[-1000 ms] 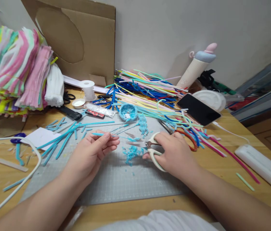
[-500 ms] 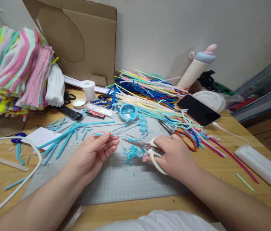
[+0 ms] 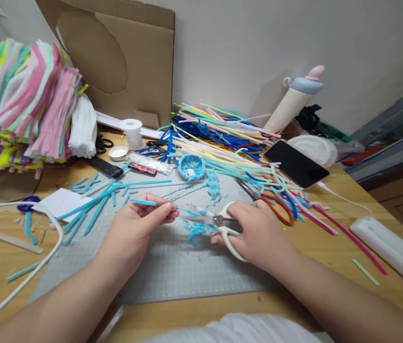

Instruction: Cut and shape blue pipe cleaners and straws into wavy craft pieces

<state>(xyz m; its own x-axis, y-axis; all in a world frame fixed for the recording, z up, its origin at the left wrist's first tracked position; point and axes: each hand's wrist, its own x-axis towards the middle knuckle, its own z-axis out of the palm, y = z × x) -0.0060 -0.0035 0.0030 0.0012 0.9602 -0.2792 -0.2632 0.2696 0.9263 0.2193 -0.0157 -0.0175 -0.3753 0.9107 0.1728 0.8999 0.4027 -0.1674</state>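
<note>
My left hand [image 3: 144, 224] pinches a blue pipe cleaner [image 3: 145, 202], whose thinner end reaches right toward the blades. White-handled scissors [image 3: 228, 234] are gripped in my right hand [image 3: 254, 228], their blades parted and pointing left near that thin end. Whether the blades touch it, I cannot tell. Below them a heap of blue fuzz clippings [image 3: 196, 233] lies on the grey cutting mat [image 3: 201, 271]. Just behind sit a round blue pipe-cleaner cup [image 3: 191, 167] and a wavy light-blue piece [image 3: 214, 186].
Cut blue pipe cleaners [image 3: 96, 205] lie at left beside a white paper [image 3: 60, 202]. Orange-handled scissors [image 3: 278, 207] rest right of the mat. Behind are a pile of colourful pipe cleaners [image 3: 219, 128], a phone [image 3: 296, 163] and a thread spool [image 3: 131, 133]. A white cable [image 3: 56, 243] loops at left.
My left hand has turned, its fingers curling in and its thumb moving right along the pipe cleaner. The scissors' blades have parted a little more. My right hand stays nearly in place.
</note>
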